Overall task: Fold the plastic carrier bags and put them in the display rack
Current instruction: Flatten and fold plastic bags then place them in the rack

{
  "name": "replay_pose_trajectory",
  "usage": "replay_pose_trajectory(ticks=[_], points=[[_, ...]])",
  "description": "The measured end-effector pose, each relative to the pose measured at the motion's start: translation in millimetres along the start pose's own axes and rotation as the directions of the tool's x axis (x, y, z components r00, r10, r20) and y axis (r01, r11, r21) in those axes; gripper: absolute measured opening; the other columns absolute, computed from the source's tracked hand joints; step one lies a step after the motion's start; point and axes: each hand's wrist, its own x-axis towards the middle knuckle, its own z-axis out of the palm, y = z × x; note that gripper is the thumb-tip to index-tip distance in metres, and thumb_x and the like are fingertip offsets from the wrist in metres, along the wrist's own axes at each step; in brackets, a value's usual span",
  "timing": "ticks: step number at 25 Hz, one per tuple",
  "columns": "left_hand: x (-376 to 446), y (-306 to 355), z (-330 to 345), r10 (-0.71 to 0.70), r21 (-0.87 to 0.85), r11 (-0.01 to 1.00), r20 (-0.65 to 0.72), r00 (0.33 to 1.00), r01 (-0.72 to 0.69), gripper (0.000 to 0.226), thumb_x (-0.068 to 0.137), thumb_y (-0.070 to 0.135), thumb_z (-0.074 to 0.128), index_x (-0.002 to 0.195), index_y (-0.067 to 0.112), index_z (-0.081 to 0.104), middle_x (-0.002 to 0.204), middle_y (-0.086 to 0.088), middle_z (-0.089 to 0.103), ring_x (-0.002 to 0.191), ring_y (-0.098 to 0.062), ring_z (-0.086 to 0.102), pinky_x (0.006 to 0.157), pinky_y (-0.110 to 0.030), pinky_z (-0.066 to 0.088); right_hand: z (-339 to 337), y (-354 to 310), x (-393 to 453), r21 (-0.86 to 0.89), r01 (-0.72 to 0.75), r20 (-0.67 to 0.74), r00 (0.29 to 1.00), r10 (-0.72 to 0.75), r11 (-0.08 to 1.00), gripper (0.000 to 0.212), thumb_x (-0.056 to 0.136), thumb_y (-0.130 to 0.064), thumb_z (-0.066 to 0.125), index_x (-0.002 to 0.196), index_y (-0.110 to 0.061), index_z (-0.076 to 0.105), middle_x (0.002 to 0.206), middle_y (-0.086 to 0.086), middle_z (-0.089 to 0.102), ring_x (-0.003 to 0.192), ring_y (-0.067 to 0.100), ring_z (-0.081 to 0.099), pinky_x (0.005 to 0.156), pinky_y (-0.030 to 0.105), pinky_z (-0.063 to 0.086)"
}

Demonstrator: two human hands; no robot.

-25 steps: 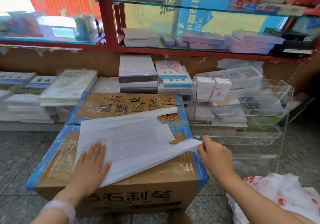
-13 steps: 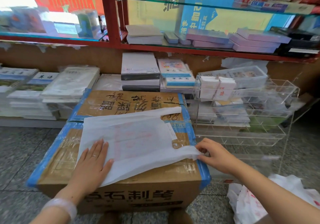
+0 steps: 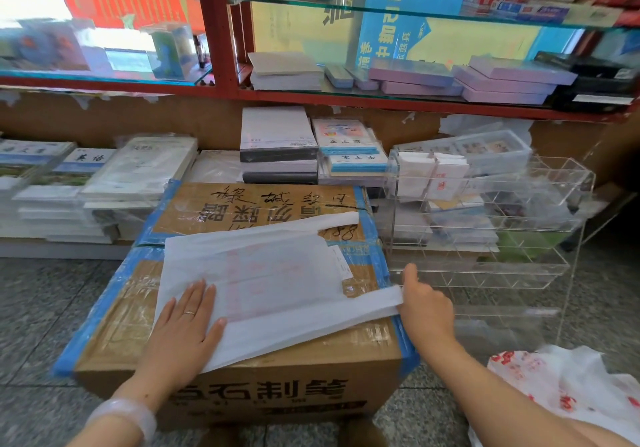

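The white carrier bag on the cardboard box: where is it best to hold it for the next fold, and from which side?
Probably by the near handle strip, coming from the right. It ends at the box's right edge, where the right hand already pinches it. The left hand lies flat on the carrier bag, pinning it to the cardboard box.

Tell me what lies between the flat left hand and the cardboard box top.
Head view: the white plastic carrier bag lies under the left hand, spread on the brown cardboard box.
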Motion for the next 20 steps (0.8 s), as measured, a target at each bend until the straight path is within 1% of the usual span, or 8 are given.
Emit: replay_pose_trajectory(ticks=[2,5,7,11,13,15,17,20], points=[[1.1,-0.7,0.7,0.002,0.018,1.0,-0.003,1.0,-0.002,0.1,0.06,0.062,-0.024,0.148,0.016,-0.01,0.146,0.008,-0.024,0.132,-0.001,-0.02,0.114,-0.03,-0.009,7.3,9.0,-0.7,0.008,0.041,0.123,0.992,-0.041,0.999,0.025,0.098,-0.018,0.042,0.121,-0.015,0.034,0.102,0.004,0.066,0.085,0.022,0.064,0.063,0.027,0.044],[2.2,-1.3,1.3,-0.008,0.015,1.0,-0.003,1.0,0.008,0.1,0.061,0.064,-0.021,0.148,0.016,-0.011,0.151,0.004,-0.024,0.132,-0.001,-0.023,0.112,-0.029,-0.015,-7.4,37.4,4.3,0.533,-0.124,0.464,0.87,-0.166,0.837,0.044,0.092,-0.029,0.059,0.128,-0.026,0.033,0.113,0.003,0.059,0.086,0.018,0.06,0.063,0.024,0.048],[0.5,0.3,-1.4,0.028,-0.033,0.999,-0.126,0.992,-0.033,0.096,0.071,0.068,-0.011,0.15,0.014,0.002,0.151,0.003,-0.017,0.135,-0.002,-0.026,0.107,-0.027,-0.025,-22.1,53.3,3.9,0.512,-0.094,0.565,0.786,-0.252,0.854,0.066,0.087,-0.034,0.064,0.139,-0.035,0.024,0.131,0.0,0.048,0.1,0.016,0.056,0.075,0.023,0.047],[-16.6,4.4,-11.1,0.208,0.04,0.978,-0.262,0.942,-0.205,0.065,0.096,0.055,0.013,0.129,0.018,0.055,0.142,-0.006,0.045,0.143,-0.003,-0.008,0.114,-0.038,-0.005,-29.7,31.4,-12.4,0.122,0.302,0.076,0.947,-0.313,0.945,0.062,0.092,-0.046,0.047,0.147,-0.029,0.024,0.153,0.001,0.022,0.139,0.019,0.025,0.112,0.031,0.023],[-30.4,2.3,-13.5,0.305,0.111,0.95,-0.133,0.943,-0.292,0.068,0.091,0.068,0.019,0.14,0.027,0.041,0.142,-0.008,0.045,0.144,-0.008,-0.008,0.113,-0.037,-0.002,-25.8,-1.8,-23.9,0.083,0.601,0.133,0.784,-0.606,0.795,0.074,0.085,-0.069,0.025,0.149,-0.035,0.013,0.159,-0.005,-0.002,0.146,0.018,-0.002,0.116,0.035,-0.001],[-39.8,-5.8,-13.9,0.339,0.185,0.925,-0.007,0.941,-0.332,0.102,0.073,0.085,0.034,0.149,0.029,-0.006,0.155,-0.015,0.003,0.141,-0.017,-0.023,0.111,-0.031,-0.013,-13.8,-17.9,-29.9,0.064,0.741,0.309,0.622,-0.719,0.669,0.089,0.074,-0.084,0.018,0.148,-0.04,-0.006,0.15,-0.01,-0.024,0.139,0.014,-0.026,0.113,0.042,-0.016],[-50.7,-26.1,-4.3,0.266,0.146,0.947,0.149,0.952,-0.287,0.125,0.066,0.074,0.061,0.135,0.032,-0.035,0.142,-0.009,-0.037,0.136,-0.023,-0.032,0.109,-0.032,-0.021,-2.6,-11.2,-26.7,0.062,0.704,0.386,0.637,-0.667,0.708,0.091,0.079,-0.077,0.036,0.143,-0.041,-0.018,0.146,-0.011,-0.031,0.134,0.011,-0.031,0.113,0.045,-0.016],[-54.0,-47.5,3.0,0.318,0.029,0.948,-0.041,0.947,-0.317,0.129,0.068,0.022,0.079,0.133,0.056,-0.027,0.149,-0.009,-0.001,0.141,-0.031,0.014,0.112,-0.024,0.004,-2.1,6.6,-26.9,0.055,0.662,0.341,0.692,-0.637,0.748,0.096,0.085,-0.058,0.055,0.144,-0.035,-0.016,0.146,-0.013,-0.027,0.133,0.003,-0.024,0.112,0.033,-0.014]])
